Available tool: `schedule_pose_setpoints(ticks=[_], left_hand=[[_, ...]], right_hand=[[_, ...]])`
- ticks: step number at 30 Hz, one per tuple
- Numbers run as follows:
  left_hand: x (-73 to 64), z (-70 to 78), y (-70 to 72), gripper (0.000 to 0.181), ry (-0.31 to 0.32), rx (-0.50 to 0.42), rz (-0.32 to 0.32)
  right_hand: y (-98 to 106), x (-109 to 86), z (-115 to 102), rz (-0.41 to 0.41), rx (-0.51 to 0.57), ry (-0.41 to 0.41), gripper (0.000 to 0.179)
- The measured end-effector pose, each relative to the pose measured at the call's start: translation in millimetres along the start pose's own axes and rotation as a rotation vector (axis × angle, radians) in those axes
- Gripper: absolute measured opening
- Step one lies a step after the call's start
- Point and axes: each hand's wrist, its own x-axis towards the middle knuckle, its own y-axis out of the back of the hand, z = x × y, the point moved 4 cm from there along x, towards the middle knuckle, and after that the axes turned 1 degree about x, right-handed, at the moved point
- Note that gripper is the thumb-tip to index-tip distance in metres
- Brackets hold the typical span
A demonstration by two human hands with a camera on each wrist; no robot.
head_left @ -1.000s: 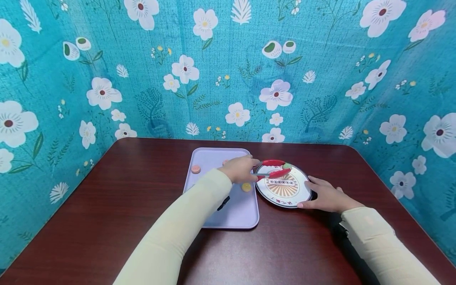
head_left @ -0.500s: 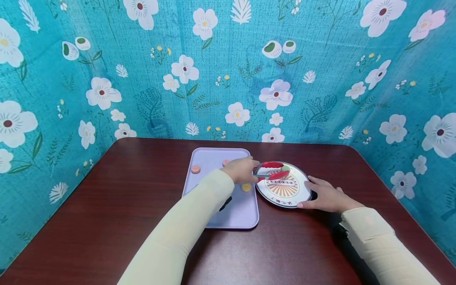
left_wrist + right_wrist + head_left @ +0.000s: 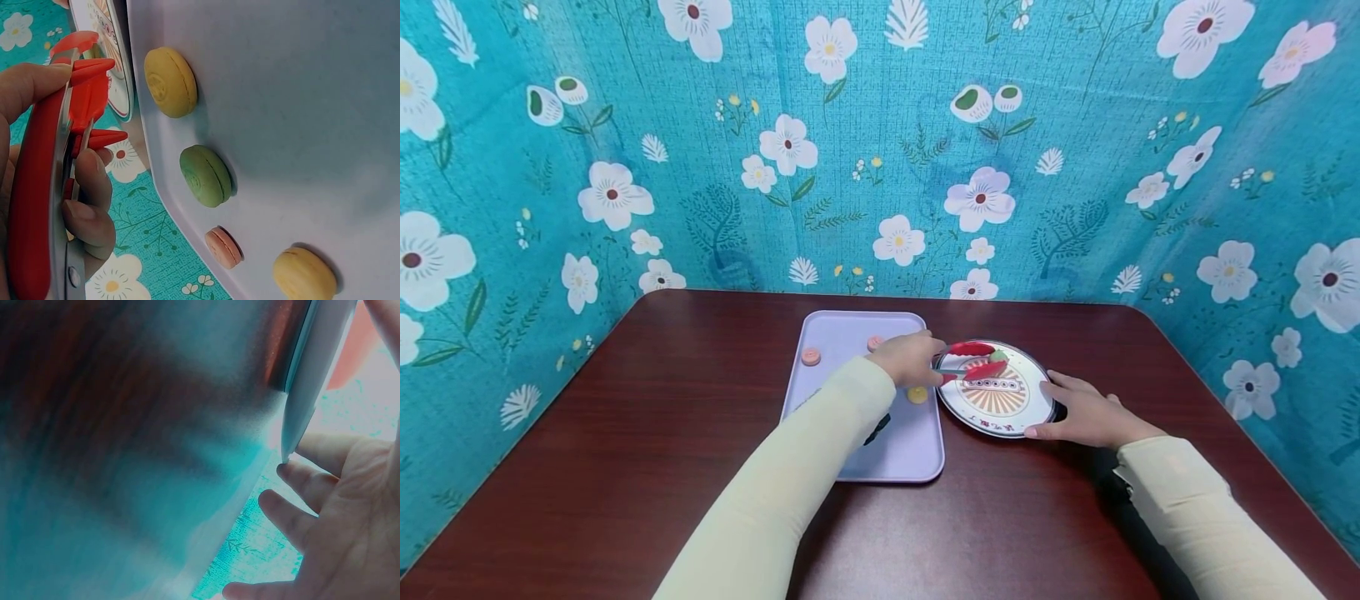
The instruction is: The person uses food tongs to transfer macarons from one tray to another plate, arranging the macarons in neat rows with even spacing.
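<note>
My left hand (image 3: 910, 360) holds red-and-metal kitchen tongs (image 3: 34, 206), its arm crossing the lilac tray (image 3: 902, 454). Over the round white plate (image 3: 1003, 410), the red tips of the tongs lie on either side of a green macaron (image 3: 998, 356). Whether the macaron bears on the plate I cannot tell. At the plate's right rim, my right hand (image 3: 1088, 412) rests with fingers spread; in the right wrist view, fingertips (image 3: 287, 470) touch the rim while other fingers extend free. On the tray, the left wrist view shows yellow (image 3: 172, 82), green (image 3: 205, 176) and pink (image 3: 222, 247) macarons.
Another yellow macaron (image 3: 304, 275) sits on the tray, and a pink one (image 3: 810, 357) lies near its left edge. Tray and plate stand side by side on a dark wooden table (image 3: 700, 400). A blue floral cloth (image 3: 865, 167) hangs behind.
The tongs and the green macaron have shifted slightly left and down, from near the plate's far rim inward over the plate. The right hand stays at the rim.
</note>
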Motion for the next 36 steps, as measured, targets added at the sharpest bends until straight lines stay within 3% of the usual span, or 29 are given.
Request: schedule_pose_setpoints(ticks=[36], left_hand=[[2.1,5.5,-0.5,0.063,0.037,0.036,0.007]], right_hand=[[0.4,0.1,0.7,-0.003,0.018,0.003,0.113]])
